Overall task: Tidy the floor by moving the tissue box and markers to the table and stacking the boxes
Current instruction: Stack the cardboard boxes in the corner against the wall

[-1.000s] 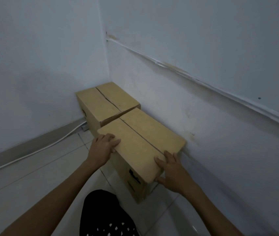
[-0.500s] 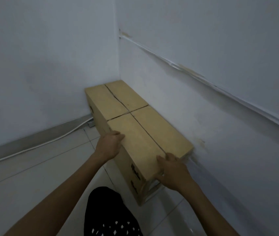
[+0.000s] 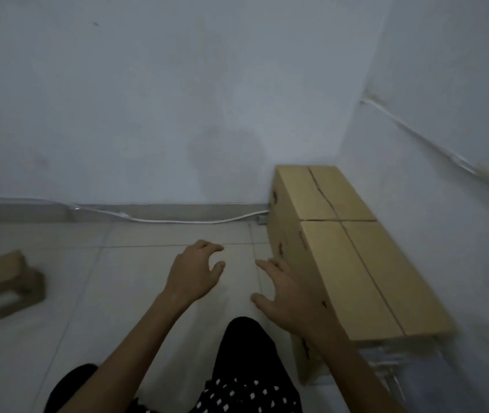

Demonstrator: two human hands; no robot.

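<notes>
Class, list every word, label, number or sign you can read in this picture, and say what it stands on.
No text can be read.
Dark print on the near box's side: too blurred to read.
Dark print on the far box's side: too blurred to read.

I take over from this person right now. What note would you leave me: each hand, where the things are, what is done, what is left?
Hands: the left hand is open and holds nothing, above the floor. The right hand is open with fingers spread, beside the near box; whether it touches, I cannot tell.
Things: the near box and the far box stand end to end along the right wall, tops level, not one on the other. A blurred cardboard piece lies at the left edge.
Done: two boxes lined up in the corner.
Left: probably the cardboard piece. Tissue box, markers and table are out of view.
</notes>
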